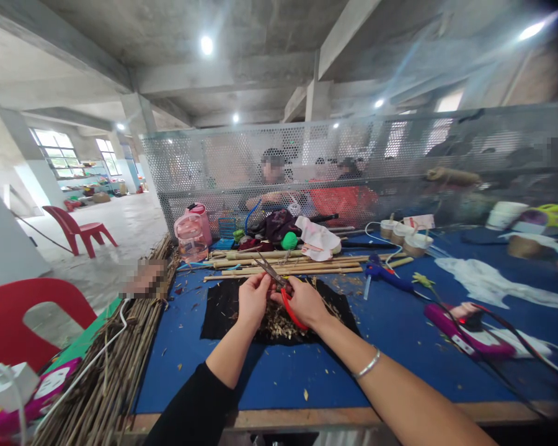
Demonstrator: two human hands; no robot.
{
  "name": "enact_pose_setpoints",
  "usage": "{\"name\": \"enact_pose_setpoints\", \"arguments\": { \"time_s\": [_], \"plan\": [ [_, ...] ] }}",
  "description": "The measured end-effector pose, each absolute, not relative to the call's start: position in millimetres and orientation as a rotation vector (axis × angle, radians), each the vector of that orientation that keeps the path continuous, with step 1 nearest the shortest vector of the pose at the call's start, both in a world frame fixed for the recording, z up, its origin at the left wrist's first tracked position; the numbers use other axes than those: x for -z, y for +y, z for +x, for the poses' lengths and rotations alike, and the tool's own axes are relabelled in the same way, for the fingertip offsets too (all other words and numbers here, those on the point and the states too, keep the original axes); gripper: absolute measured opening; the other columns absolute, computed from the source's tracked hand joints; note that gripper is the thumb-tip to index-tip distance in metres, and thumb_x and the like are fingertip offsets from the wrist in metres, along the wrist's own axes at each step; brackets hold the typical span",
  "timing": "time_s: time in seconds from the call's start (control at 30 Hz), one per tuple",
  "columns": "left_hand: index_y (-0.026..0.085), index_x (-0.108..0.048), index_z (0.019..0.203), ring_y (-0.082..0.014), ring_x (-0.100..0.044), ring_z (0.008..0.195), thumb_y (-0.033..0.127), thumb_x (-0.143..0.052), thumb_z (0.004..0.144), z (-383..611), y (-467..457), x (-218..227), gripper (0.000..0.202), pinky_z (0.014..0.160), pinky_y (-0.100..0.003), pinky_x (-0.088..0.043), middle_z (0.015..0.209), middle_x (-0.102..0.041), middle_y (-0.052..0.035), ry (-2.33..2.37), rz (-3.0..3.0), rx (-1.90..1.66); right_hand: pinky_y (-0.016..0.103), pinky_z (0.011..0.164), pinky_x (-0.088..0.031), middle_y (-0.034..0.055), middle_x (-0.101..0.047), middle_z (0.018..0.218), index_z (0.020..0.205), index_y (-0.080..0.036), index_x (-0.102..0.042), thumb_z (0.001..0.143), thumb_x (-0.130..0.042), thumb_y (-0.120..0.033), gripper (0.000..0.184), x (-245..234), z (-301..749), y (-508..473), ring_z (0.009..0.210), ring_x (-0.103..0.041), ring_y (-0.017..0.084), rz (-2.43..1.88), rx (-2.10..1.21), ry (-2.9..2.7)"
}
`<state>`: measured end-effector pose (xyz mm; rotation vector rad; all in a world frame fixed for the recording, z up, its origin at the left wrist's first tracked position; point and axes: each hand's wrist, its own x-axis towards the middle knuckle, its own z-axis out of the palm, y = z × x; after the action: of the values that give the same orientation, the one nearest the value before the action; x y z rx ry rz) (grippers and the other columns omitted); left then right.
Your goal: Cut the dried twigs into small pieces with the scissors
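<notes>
My right hand (309,302) grips red-handled scissors (292,311), its fingers wrapped round the handles. The blades point up and to the left, close above my left hand (252,301). That hand is closed in a pinch beside the blades, and whatever sits between its fingertips is too small to make out. Under both hands a black cloth (216,314) lies on the blue tabletop (181,371). Pale dry plant clippings (279,325) are heaped on the cloth, and a few bits are scattered around it.
Bamboo sticks (288,270) lie across the table behind the cloth. A blue glue gun (387,274) and purple power strip (469,337) with cables are at right. Bundled twigs (116,365) line the left edge. A perforated metal screen (204,161) stands behind; a person sits beyond it.
</notes>
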<state>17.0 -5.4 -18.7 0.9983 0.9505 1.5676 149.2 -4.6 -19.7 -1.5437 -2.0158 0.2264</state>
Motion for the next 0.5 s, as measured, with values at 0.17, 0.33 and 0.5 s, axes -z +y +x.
{"name": "enact_pose_setpoints", "arguments": {
  "time_s": [0.17,0.33,0.5],
  "plan": [
    [0.013,-0.066,0.075,-0.0116,-0.056,0.054,0.04,-0.062,0.07,14.3,-2.9,23.7,0.027,0.053,-0.022,-0.045,0.062,-0.063,-0.002,1.081,1.131,-1.579,0.024,0.052,-0.03,0.0018,-0.061,0.066,0.071,-0.021,-0.049,0.074,-0.052,-0.058,0.037,22.2,149.8,-1.5,0.059,-0.056,0.017,-1.535,-0.251,-2.012],
    [0.013,-0.065,0.074,-0.0115,-0.054,0.053,0.041,-0.058,0.073,10.5,-0.6,26.5,0.029,0.051,-0.021,-0.044,0.059,-0.06,-0.0019,1.14,1.198,-1.579,0.025,0.053,-0.033,0.0038,-0.063,0.067,0.073,-0.02,-0.054,0.077,-0.05,-0.057,0.037,22.1,149.9,-1.0,0.06,-0.058,0.017,-1.484,-0.31,-2.039],
    [0.014,-0.062,0.071,-0.0109,-0.052,0.051,0.041,-0.06,0.071,10.4,-1.0,22.9,0.028,0.05,-0.022,-0.045,0.057,-0.057,-0.0009,1.122,1.133,-1.572,0.025,0.054,-0.032,0.0038,-0.064,0.07,0.074,-0.02,-0.054,0.075,-0.054,-0.055,0.035,17.7,149.8,-3.9,0.065,-0.06,0.019,-1.592,-0.203,-2.06]
  ]
}}
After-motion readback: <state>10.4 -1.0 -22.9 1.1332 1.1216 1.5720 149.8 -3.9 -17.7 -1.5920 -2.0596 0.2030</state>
